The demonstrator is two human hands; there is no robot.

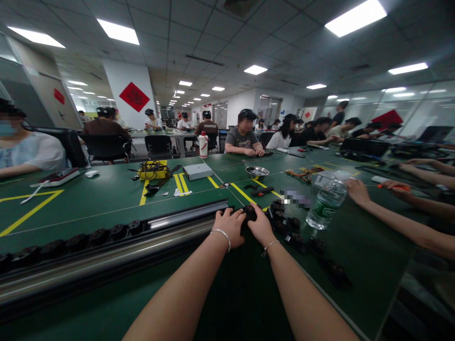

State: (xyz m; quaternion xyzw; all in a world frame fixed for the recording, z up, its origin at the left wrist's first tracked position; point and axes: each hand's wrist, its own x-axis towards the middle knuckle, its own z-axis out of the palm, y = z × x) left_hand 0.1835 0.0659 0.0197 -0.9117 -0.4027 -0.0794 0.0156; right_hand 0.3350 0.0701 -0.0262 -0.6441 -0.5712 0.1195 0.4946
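Both my hands meet at the middle of a green table (106, 203). My left hand (230, 226) and my right hand (259, 226) are closed together around a small black part (250, 212). The part sits at the end of a chain of black link pieces (302, 239) that trails off to the right. A long metal rail (106, 251) with black rollers runs from my left hand toward the left edge. Each wrist wears a thin bracelet.
A clear water bottle (327, 201) stands right of my hands. Another person's arms (398, 222) reach in from the right. A metal bowl (257, 171), a grey box (197, 171) and a yellow tool case (153, 169) lie farther back. Several people sit around the tables.
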